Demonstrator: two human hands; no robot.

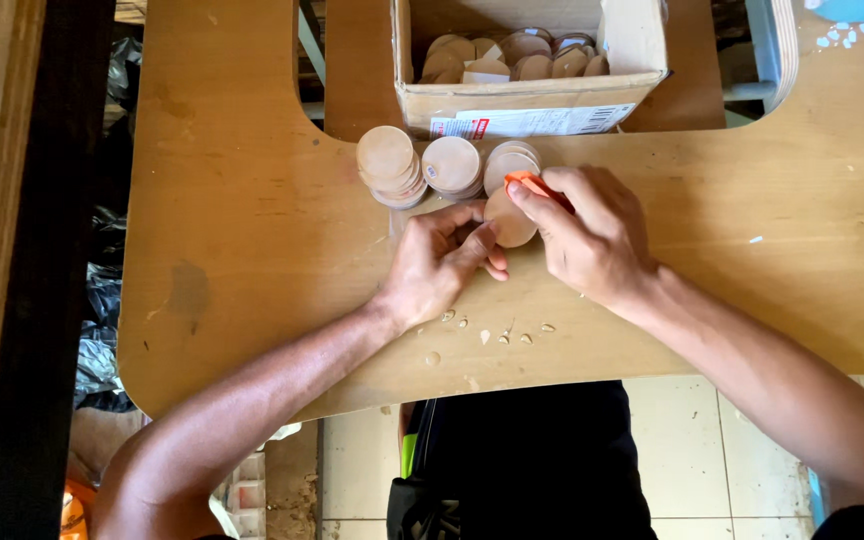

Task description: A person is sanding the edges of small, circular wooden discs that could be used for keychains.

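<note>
My left hand (439, 262) pins a round wooden disc (509, 220) on edge against the wooden table (252, 240), fingers curled around its lower side. My right hand (592, 238) grips an orange-handled tool (535, 186) whose tip meets the disc's upper rim. Three short stacks of similar discs (449, 165) stand just beyond my hands. Small wood chips (505, 334) lie on the table below my hands.
A cardboard box (530, 100) holding several more discs sits in the table's rear cut-out. The table's front edge curves over a tiled floor (352, 460). Black bags (102, 300) lie on the floor at the left, beside a dark wooden beam.
</note>
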